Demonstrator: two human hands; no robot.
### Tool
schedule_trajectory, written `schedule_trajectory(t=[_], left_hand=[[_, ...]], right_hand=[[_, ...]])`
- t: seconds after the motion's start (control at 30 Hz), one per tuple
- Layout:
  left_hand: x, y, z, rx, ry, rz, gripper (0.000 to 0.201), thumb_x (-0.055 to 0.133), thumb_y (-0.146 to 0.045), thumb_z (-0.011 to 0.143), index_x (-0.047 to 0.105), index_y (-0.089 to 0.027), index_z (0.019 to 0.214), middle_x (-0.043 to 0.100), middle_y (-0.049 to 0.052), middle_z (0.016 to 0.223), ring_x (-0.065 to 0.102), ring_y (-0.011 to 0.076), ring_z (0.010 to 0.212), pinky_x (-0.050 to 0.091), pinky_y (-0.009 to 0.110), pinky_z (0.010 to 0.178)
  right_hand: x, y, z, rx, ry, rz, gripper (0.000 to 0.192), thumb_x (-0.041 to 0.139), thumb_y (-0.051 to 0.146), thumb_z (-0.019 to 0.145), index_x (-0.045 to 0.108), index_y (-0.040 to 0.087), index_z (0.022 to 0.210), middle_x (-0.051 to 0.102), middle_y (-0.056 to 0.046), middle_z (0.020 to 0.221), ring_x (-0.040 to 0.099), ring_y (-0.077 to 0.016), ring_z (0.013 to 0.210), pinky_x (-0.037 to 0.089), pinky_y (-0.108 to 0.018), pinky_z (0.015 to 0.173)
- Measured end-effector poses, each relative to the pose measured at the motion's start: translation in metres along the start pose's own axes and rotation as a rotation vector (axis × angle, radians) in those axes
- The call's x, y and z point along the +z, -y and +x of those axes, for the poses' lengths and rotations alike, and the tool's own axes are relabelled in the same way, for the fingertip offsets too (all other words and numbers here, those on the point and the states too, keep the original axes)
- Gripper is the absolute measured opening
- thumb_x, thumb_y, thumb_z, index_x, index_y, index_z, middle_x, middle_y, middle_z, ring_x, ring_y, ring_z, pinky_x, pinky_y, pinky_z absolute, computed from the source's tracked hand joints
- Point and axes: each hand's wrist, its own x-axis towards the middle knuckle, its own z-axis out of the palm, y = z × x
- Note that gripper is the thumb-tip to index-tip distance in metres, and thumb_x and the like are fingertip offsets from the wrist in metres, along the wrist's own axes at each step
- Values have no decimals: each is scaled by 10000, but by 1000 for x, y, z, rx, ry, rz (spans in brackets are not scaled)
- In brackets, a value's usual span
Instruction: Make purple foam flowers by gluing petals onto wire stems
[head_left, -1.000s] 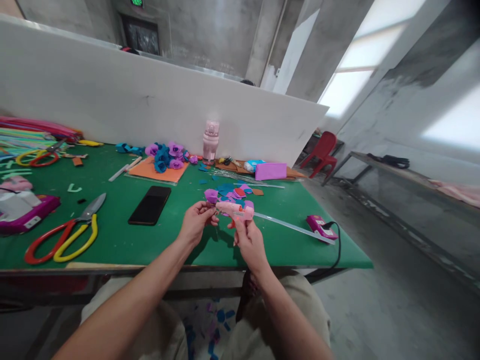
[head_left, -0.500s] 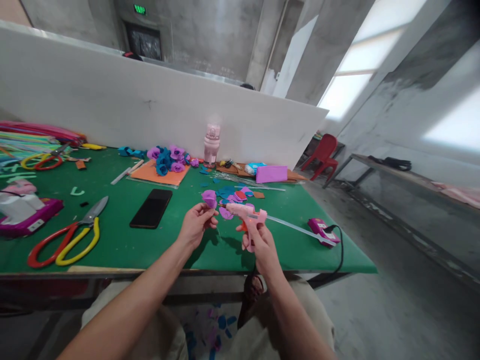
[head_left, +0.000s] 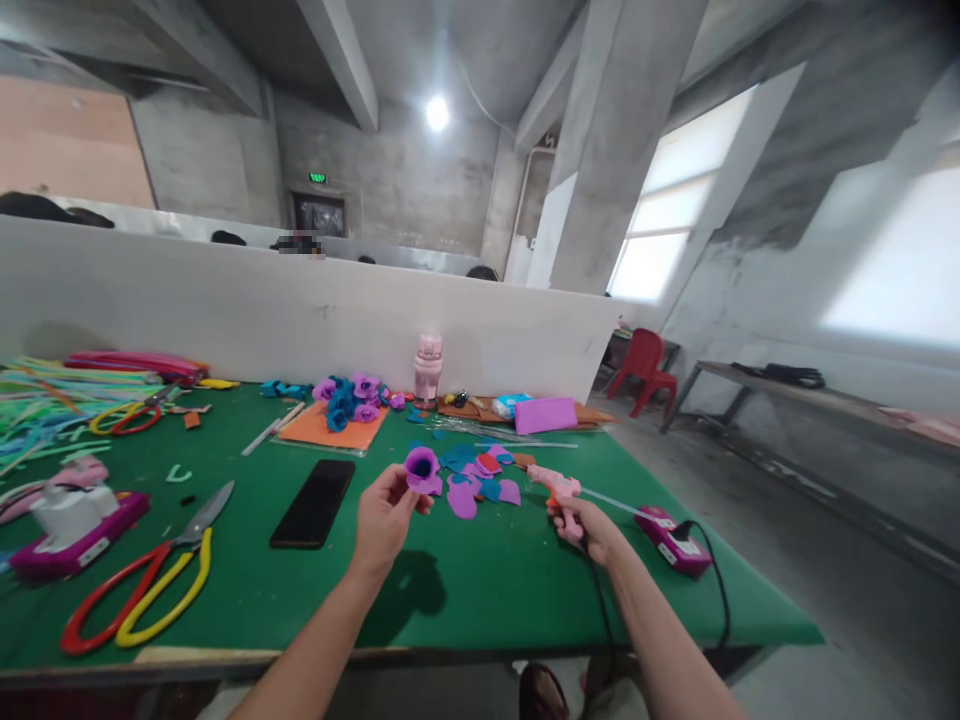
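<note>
Your left hand (head_left: 384, 520) pinches a purple foam flower (head_left: 421, 468) above the green bench (head_left: 465, 590). Your right hand (head_left: 589, 525) grips the pink glue gun (head_left: 556, 487) near the bench's right edge, with bare felt between both hands.

The green sign (head_left: 318, 178) above the far doorway is too small to read.

Bare forearms, no sleeves; left hand (head_left: 384, 520), right hand (head_left: 592, 527) ungloved (no rings visible).
</note>
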Motion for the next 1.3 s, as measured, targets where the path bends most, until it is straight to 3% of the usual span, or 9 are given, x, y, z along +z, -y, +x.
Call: schedule_trajectory(t=[0.13, 0.27, 0.47, 0.6, 0.8, 0.9, 1.07, 1.17, 1.3], left_hand=[[3, -1, -1, -7, 17, -23, 133, 603, -284, 741, 585, -152, 744, 610, -14, 555, 549, 100, 490, 447, 217, 507], [7, -7, -3, -97, 2, -132, 170, 647, -299, 704, 588, -144, 739, 610, -7, 569, 545, 103, 482, 449, 229, 494], [11, -13, -7, -333, 38, -426, 237, 708, -276, 645, 520, -154, 722, 643, 0, 679, 545, 78, 490, 437, 196, 453], [17, -13, -9, -432, 87, -460, 259, 725, -264, 630, 516, -149, 729, 632, -10, 660, 521, 59, 464, 414, 172, 421], [30, -3, -16, -513, 163, -415, 242, 725, -259, 632, 561, -140, 765, 627, -11, 647, 504, 51, 433, 403, 166, 397], [35, -1, -16, -511, 217, -409, 218, 712, -264, 649, 581, -130, 760, 618, -10, 644, 499, 45, 433, 402, 162, 400], [44, -5, -8, -503, 253, -340, 230, 728, -272, 616, 590, -125, 725, 600, -12, 618, 491, 48, 425, 396, 165, 400], [46, 1, -7, -453, 175, -279, 244, 729, -285, 606, 592, -129, 735, 574, -30, 583, 495, 57, 427, 407, 174, 414], [44, 14, -11, -412, 92, -237, 242, 714, -316, 613, 580, -142, 713, 553, -48, 552, 492, 69, 428, 415, 190, 428]], right_hand=[[-5, 3, 3, -53, -158, -377, 177, 497, 260, 772, 548, 137, 656, 536, -17, 515, 508, -117, 455, 421, -230, 468], [-9, 10, -1, -131, -257, -714, 260, 552, 339, 733, 562, 152, 553, 605, -101, 569, 611, -238, 743, 425, -290, 649], [4, 31, -24, -212, -314, -883, 341, 557, 451, 713, 578, 166, 528, 614, -106, 563, 604, -257, 750, 395, -323, 670], [61, 46, -48, -575, -20, -481, 291, 546, 441, 735, 654, 171, 730, 650, -36, 695, 579, -158, 677, 422, -267, 641], [135, 30, -70, -399, 441, 171, 313, 617, 451, 701, 652, 152, 788, 615, 3, 681, 560, -84, 617, 443, -230, 655], [139, 19, -71, -312, 545, 313, 316, 652, 457, 674, 621, 149, 740, 528, 51, 576, 503, -52, 495, 425, -199, 560], [130, 20, -62, -337, 503, 341, 296, 717, 372, 627, 625, 141, 788, 575, 28, 670, 521, -55, 558, 435, -192, 577], [132, 22, -60, -333, 543, 346, 334, 729, 321, 616, 604, 160, 880, 615, 5, 781, 546, -68, 573, 462, -212, 571], [141, 18, -66, -347, 535, 297, 376, 728, 331, 604, 570, 177, 908, 597, 32, 677, 505, -69, 456, 442, -206, 445]])
